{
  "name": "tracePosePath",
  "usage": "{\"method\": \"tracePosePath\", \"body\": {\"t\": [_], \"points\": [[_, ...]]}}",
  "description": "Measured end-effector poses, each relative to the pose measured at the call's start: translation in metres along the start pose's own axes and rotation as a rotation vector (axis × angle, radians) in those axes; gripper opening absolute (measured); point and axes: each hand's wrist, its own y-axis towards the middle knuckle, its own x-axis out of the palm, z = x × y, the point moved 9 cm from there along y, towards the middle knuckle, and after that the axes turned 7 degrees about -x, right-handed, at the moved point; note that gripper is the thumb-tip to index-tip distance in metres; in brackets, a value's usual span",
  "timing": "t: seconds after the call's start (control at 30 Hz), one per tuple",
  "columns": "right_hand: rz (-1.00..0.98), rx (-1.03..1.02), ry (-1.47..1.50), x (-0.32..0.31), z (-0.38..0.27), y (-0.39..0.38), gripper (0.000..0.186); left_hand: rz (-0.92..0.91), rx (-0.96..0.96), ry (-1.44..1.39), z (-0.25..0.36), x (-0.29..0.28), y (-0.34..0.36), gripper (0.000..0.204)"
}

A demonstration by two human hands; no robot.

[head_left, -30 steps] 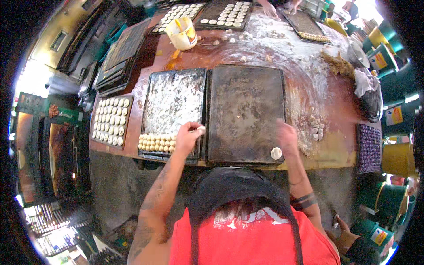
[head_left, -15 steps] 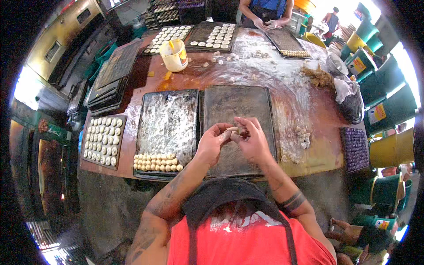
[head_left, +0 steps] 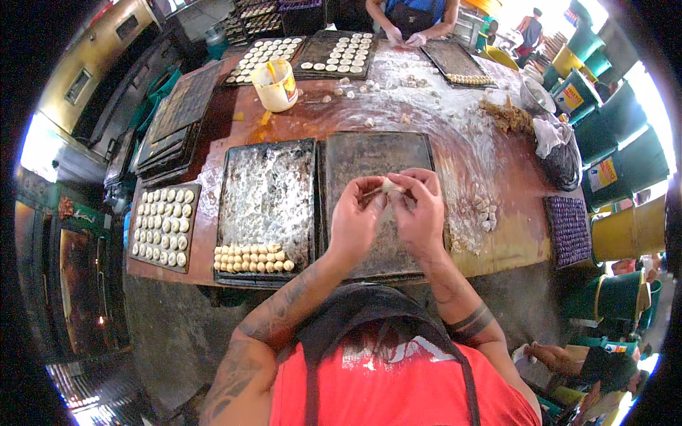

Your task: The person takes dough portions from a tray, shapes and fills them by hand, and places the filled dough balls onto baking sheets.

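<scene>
My left hand (head_left: 356, 219) and my right hand (head_left: 422, 213) meet above a bare dark baking tray (head_left: 376, 153) in front of me. Both pinch a small pale piece of dough (head_left: 389, 185) between the fingertips; most of it is hidden by the fingers. Left of them lies a flour-dusted tray (head_left: 266, 192), with short rows of round dough balls (head_left: 252, 258) along its near edge. Small floury lumps (head_left: 486, 214) are heaped on the table to the right of my right hand.
A smaller tray of flat rounds (head_left: 165, 226) lies at the left edge. Beyond stand a white bucket (head_left: 275, 86), stacked trays (head_left: 167, 135) and more filled trays (head_left: 342, 53). Across the table, a co-worker's gloved hands (head_left: 406, 38) work beside another tray. Purple pieces (head_left: 568, 231) sit at right.
Both my hands have shifted up and to the right over the bare tray, and the fingertips have drawn together on the dough. The co-worker's hands have moved a little apart from their tray.
</scene>
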Motion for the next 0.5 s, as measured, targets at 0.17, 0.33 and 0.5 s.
{"method": "tracePosePath", "body": {"t": [0.17,0.33,0.5], "points": [[-0.227,-0.273,-0.208,0.008,-0.009,-0.005,0.063,-0.181,-0.432,-0.326,-0.023,0.003,0.014,0.035],[-0.331,-0.367,-0.023,0.006,0.000,0.009,0.048,-0.430,-0.431,-0.411,-0.031,0.042,-0.003,0.037],[-0.272,-0.374,-0.023,-0.006,0.023,-0.006,0.039,-0.510,-0.552,-0.514,-0.062,0.066,-0.012,0.038]]}}
